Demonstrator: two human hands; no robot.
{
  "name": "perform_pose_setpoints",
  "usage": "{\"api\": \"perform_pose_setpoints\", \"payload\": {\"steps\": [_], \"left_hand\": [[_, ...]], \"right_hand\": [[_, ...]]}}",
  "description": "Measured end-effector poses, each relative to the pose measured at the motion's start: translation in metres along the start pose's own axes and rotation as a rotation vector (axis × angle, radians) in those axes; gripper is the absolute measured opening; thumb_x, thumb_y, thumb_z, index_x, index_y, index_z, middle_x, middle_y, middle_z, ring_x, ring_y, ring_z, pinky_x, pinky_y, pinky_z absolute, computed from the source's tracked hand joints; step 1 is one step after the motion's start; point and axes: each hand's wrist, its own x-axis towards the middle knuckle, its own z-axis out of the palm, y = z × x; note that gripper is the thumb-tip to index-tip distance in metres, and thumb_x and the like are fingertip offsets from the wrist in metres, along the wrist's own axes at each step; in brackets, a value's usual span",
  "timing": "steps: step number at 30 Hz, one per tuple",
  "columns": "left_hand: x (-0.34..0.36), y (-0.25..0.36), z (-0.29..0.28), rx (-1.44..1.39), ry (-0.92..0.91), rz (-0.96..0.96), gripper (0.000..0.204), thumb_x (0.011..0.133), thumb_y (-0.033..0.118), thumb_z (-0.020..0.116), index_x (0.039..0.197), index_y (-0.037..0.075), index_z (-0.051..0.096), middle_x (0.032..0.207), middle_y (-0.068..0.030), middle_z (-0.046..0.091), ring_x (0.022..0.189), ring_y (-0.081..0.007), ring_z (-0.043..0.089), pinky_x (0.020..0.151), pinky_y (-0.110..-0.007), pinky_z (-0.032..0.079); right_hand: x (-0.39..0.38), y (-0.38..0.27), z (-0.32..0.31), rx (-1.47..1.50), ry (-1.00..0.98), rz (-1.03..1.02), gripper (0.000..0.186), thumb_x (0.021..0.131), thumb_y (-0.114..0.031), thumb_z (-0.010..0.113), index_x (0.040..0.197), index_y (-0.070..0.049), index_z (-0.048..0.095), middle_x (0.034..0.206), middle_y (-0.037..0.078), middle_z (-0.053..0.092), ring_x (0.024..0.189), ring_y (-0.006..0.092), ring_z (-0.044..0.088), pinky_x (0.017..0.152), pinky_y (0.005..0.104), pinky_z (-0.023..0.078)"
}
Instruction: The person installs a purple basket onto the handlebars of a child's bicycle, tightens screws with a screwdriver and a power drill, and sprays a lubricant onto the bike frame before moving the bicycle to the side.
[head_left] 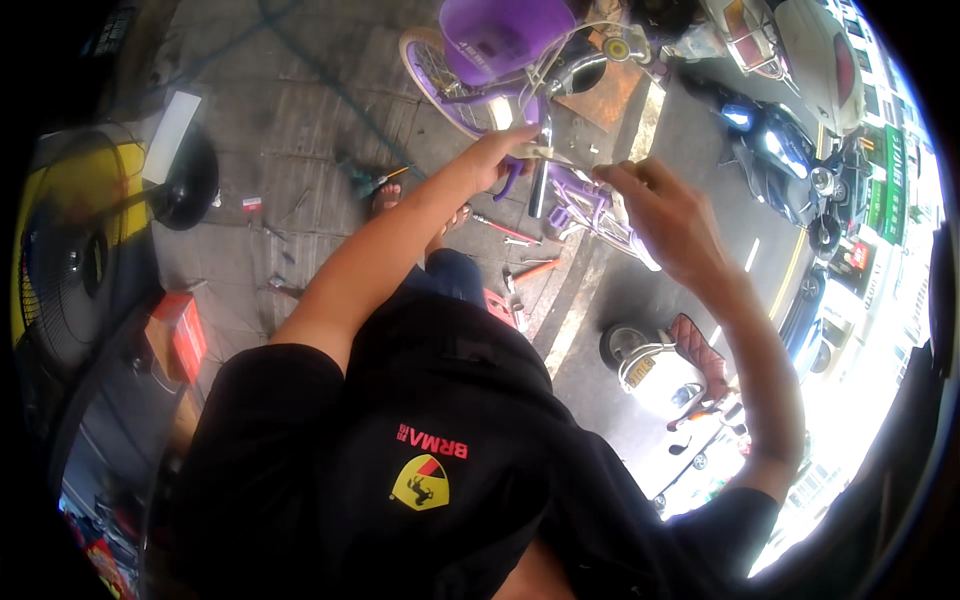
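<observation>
A thin pale strip (548,154) lies between the two hands, over the purple bicycle (600,215); blur hides what kind of thing it is. At the strip's 9 o'clock end, the left hand (500,160) is closed on it, knuckles up. Toward 3 o'clock, the right hand (658,205) narrows to a pinch of thumb and fingers on the other end, wrist bent.

Handling it well probably means even tension, the strip flat and untwisted, and the left grip steady while the right one guides. Loose slack could snag on the bike parts close below, so short, controlled pulls seem wisest.

From the strip, the bike's purple basket (500,42) sits at 11 o'clock. A red-handled tool (505,228) lies on the ground at 7 and an orange-handled hammer (537,270) at 6. Farther out, a white scooter (660,378) stands at 5 and a fan (75,255) between 8 and 9.
</observation>
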Motion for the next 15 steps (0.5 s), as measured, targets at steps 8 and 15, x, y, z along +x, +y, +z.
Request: {"api": "perform_pose_setpoints", "payload": {"steps": [8, 15], "left_hand": [[-0.016, -0.014, 0.01, -0.222, -0.177, -0.011, 0.044, 0.09, 0.046, 0.056, 0.116, 0.01, 0.059, 0.115, -0.0107, 0.065, 0.097, -0.0201, 0.061, 0.085, -0.035, 0.046], [-0.004, -0.022, 0.01, -0.216, -0.059, 0.044, 0.038, 0.088, 0.035, 0.062, 0.109, 0.004, 0.06, 0.101, -0.0118, 0.067, 0.092, -0.0197, 0.065, 0.082, -0.033, 0.051]], "right_hand": [[0.004, 0.005, -0.013, -0.008, -0.32, -0.192, 0.027, 0.083, -0.009, 0.061, 0.109, -0.008, 0.059, 0.118, 0.006, 0.051, 0.088, 0.022, 0.062, 0.078, 0.0358, 0.054], [0.029, 0.0, -0.01, -0.589, -0.356, -0.57, 0.009, 0.078, -0.019, 0.065, 0.087, -0.017, 0.065, 0.097, -0.001, 0.057, 0.096, 0.015, 0.053, 0.077, 0.0291, 0.043]]}}
